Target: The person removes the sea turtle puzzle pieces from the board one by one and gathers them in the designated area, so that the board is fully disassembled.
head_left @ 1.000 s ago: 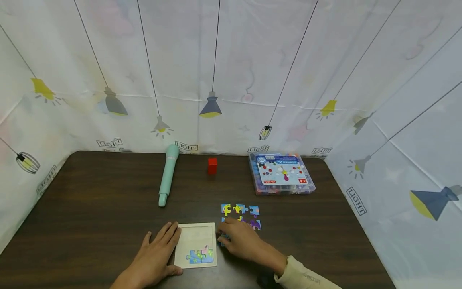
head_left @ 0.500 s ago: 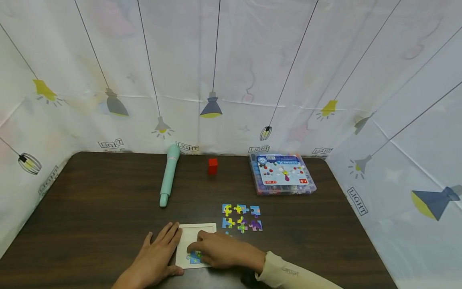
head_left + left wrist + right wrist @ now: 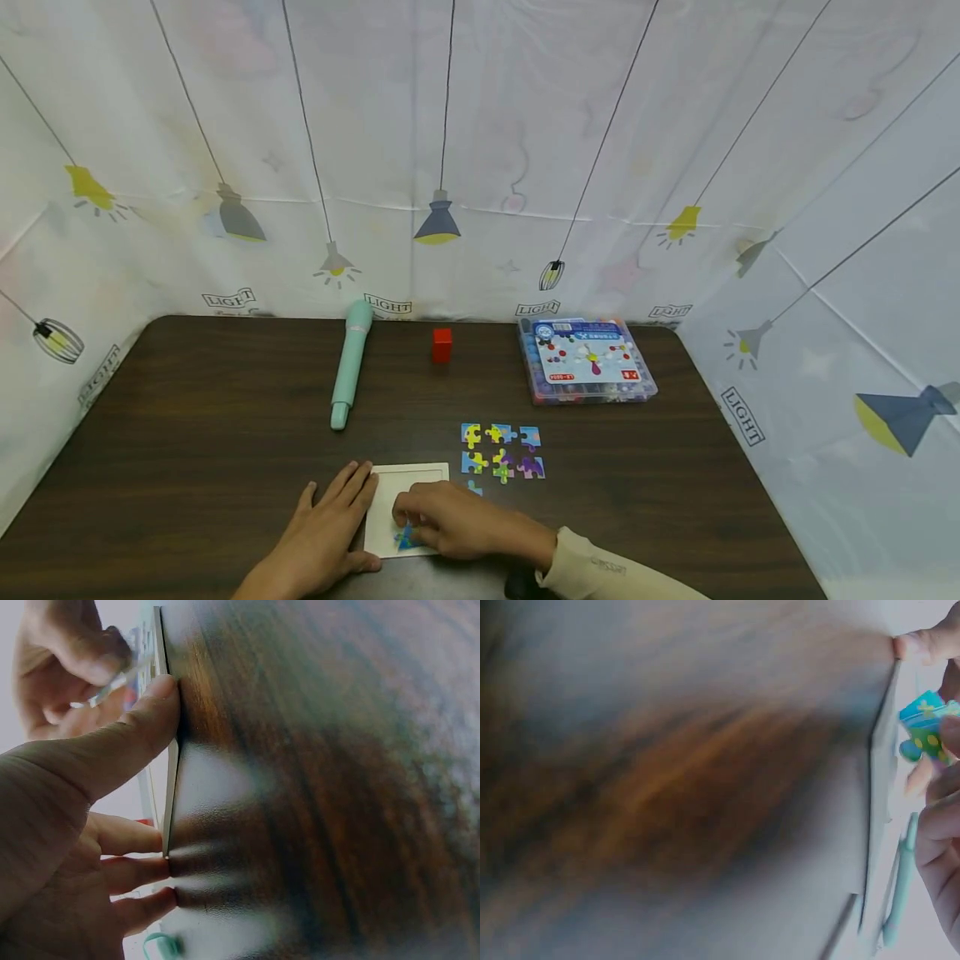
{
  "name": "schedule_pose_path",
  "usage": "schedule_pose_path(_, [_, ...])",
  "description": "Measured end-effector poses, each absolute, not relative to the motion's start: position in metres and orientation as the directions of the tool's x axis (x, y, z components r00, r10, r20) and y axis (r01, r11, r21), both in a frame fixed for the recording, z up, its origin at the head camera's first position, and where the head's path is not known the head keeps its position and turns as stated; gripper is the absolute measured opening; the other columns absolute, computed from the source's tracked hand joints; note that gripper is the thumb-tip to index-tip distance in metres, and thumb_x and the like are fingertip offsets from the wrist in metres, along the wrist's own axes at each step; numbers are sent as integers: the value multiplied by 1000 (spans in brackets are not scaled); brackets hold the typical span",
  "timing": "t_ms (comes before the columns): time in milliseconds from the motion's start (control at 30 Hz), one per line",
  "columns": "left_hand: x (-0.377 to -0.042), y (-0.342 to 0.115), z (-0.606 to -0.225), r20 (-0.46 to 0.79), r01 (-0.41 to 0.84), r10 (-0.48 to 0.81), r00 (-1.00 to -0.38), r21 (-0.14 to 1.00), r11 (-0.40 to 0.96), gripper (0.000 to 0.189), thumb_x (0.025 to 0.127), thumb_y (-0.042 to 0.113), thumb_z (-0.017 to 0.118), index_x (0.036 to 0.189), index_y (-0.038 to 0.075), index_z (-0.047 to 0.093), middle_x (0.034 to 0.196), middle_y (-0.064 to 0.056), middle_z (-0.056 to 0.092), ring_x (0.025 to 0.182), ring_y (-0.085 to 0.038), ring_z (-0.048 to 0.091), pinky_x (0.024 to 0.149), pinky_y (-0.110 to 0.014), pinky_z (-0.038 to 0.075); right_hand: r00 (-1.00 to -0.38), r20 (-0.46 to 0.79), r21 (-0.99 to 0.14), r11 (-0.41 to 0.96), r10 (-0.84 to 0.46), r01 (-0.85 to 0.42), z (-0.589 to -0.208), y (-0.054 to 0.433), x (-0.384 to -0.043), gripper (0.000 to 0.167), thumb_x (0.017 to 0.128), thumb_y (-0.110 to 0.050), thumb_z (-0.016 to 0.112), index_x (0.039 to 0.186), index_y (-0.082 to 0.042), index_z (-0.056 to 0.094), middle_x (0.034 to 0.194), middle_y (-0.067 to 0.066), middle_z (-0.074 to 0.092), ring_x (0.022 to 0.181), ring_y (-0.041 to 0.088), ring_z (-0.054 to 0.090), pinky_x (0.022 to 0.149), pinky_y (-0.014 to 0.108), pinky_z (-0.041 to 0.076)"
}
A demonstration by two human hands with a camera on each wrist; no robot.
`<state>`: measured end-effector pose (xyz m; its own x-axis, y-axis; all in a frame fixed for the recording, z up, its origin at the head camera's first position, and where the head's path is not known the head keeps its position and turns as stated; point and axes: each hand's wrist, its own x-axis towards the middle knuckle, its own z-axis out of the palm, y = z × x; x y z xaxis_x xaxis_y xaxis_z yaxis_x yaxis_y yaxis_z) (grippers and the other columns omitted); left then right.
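Note:
My left hand point(image 3: 322, 529) lies along the left side of a shallow wooden puzzle tray point(image 3: 384, 504), fingers extended. In the left wrist view its thumb point(image 3: 154, 701) and fingertips touch the tray's edge. Over the lower part of the tray is my right hand point(image 3: 453, 521), its thumb and fingers pinching a blue and green jigsaw piece point(image 3: 922, 724) with yellow dots. That piece is tilted and raised off the tray in the right wrist view. A blue patch of puzzle point(image 3: 406, 537) shows below the right fingers; the hand hides the tray's lower right corner.
Loose jigsaw pieces point(image 3: 501, 467) lie in rows right of the tray, one partly behind the right hand. Farther back are a mint-green tube-shaped stick point(image 3: 350, 367), a red block point(image 3: 442, 345) and a clear plastic box point(image 3: 588, 362) with a printed label.
From beside the loose pieces, my right hand has moved left over the tray, then shifted slightly there. The left hand has stayed at the tray's left side.

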<state>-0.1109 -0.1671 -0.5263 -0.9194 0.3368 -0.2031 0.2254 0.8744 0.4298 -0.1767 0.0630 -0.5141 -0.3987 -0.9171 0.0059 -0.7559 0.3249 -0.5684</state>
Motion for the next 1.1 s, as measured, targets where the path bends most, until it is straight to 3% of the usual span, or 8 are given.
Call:
schedule_pose_path(200, [-112,-165,-527,-221,217,328,-919,412,885,106,75,55,84,157,4,40,166,-15,27,154,-37,21,108,-80,18,-436,65,-656,291,-898,-696,-494,78,-178,14,96,-7,72,92,-14,60,83,-10,54,69,-4,44,64,10,40])
schedule_pose_path(367, [-113,-164,-527,-231,214,326,-917,406,889,106,76,55,84,157,5,39,166,-14,27,154,-37,21,109,-79,18,-501,8,-690,357,-866,-629,-481,115,-195,15,97,-7,71,89,-14,61,80,-12,52,70,-1,45,64,15,41])
schedule_pose_path(633, [-112,-165,-526,-224,215,329,-917,416,884,106,76,53,85,157,3,39,166,-15,27,154,-37,21,108,-80,17,-578,-118,-651,503,-807,-569,-490,170,-215,20,95,-1,71,85,-15,60,74,-12,49,66,-1,45,60,19,42])
schedule_pose_path(800, [-112,-165,-526,-226,217,328,-917,406,888,105,76,53,85,157,4,39,166,-15,27,153,-37,21,108,-80,17,-568,-118,-631,503,-815,-590,-497,171,-215,20,95,-1,69,83,-13,61,75,-13,50,69,-1,46,63,20,43])
schedule_pose_path(1100, [-113,-164,-526,-234,211,324,-916,406,889,106,76,54,85,157,4,39,166,-15,27,154,-37,21,108,-80,17,-607,-122,-476,583,-785,-658,-505,161,-211,14,91,-7,76,90,-18,68,90,-9,56,76,4,47,65,22,45])
